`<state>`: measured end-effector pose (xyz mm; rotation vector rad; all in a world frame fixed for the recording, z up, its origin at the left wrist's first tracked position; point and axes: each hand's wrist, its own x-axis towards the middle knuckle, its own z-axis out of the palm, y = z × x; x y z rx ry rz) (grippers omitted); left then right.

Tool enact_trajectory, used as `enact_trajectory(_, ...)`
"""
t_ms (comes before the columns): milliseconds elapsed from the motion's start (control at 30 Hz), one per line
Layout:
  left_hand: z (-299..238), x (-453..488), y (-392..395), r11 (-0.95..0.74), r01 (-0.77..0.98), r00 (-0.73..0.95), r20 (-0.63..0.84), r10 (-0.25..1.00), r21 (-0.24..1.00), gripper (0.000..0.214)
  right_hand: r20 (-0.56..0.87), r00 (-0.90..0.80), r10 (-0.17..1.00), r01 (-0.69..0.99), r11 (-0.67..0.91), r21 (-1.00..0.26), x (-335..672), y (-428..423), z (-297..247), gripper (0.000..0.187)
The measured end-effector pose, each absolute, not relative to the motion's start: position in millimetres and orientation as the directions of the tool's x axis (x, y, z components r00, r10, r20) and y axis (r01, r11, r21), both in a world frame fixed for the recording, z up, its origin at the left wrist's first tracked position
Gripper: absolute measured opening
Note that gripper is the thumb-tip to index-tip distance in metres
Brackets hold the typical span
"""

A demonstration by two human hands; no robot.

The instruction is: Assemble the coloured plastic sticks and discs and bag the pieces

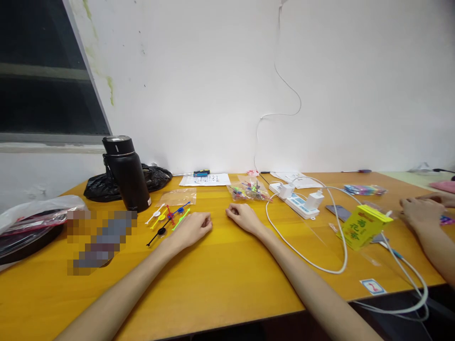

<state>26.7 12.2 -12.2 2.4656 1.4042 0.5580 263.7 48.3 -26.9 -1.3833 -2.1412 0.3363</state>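
My left hand [194, 228] rests on the yellow wooden table [216, 284], its fingers curled shut with nothing showing in them. Just left of it lie several coloured plastic arrow spinners, among them a black spinner [161, 231], a white spinner [157, 214] and a green spinner [182, 219] nearest the hand. Across a small gap, my right hand [244, 217] also lies on the table with its fingers loosely closed, and no object is visible in it. Behind it is a clear bag [249, 188] of similar spinners. A flat clear bag [177, 196] lies behind the loose spinners.
A black bottle [126, 175] stands at left before a black plastic bag [161, 176]. To the right are a power strip [296, 204], looping white cable [305, 264] and yellow box [364, 227]. Another person's hands [423, 213] work at the far right. Papers [206, 179] lie by the wall.
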Motion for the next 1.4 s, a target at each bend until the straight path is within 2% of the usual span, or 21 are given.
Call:
enact_trajectory(133, -6.6, 25.6, 10.9, -0.528, 0.775, 0.474, 0.235, 0.849, 0.347, 0.023, 0.321, -0.324, 0.89, 0.751, 0.448, -0.484, 264.0, 48.6, -26.5, 0.027)
enact_trajectory(233, 0.1, 20.5, 12.9, -0.535, 0.814, 0.452, 0.333, 0.828, 0.228, 0.026, 0.32, -0.326, 0.89, 0.751, 0.449, -0.484, 264.0, 48.3, -25.5, 0.026)
enact_trajectory(367, 2.0, 6.6, 20.6, -0.439, 0.893, 0.354, 0.455, 0.817, 0.094, 0.028, 0.319, -0.323, 0.891, 0.753, 0.446, -0.484, 263.5, 47.1, -23.9, 0.026)
enact_trajectory(467, -4.8, -3.1, 26.8, -0.355, 0.933, 0.302, 0.415, 0.858, 0.056, 0.033, 0.32, -0.323, 0.891, 0.754, 0.447, -0.482, 263.2, 46.3, -23.0, 0.025)
enact_trajectory(600, -14.1, -6.5, 31.1, -0.326, 0.942, 0.282, 0.337, 0.898, 0.083, 0.041, 0.314, -0.325, 0.892, 0.759, 0.444, -0.475, 263.3, 46.1, -22.9, 0.025)
enact_trajectory(767, -13.8, -4.0, 31.1, -0.354, 0.923, 0.295, 0.316, 0.902, 0.151, 0.044, 0.319, -0.328, 0.889, 0.757, 0.449, -0.474, 263.7, 47.0, -24.6, 0.026)
enact_trajectory(933, -13.3, -5.8, 32.7, -0.375, 0.915, 0.319, 0.303, 0.898, 0.149, 0.047, 0.319, -0.321, 0.891, 0.763, 0.443, -0.47, 263.4, 46.9, -24.5, 0.025)
enact_trajectory(1167, -12.9, -4.0, 32.8, -0.394, 0.909, 0.328, 0.348, 0.878, 0.138, 0.047, 0.309, -0.327, 0.893, 0.767, 0.442, -0.465, 262.8, 46.1, -23.3, 0.025)
enact_trajectory(1400, -4.7, 2.2, 28.6, -0.492, 0.859, 0.373, 0.49, 0.788, 0.138, 0.049, 0.315, -0.323, 0.893, 0.773, 0.44, -0.457, 263.9, 45.3, -23.3, 0.024)
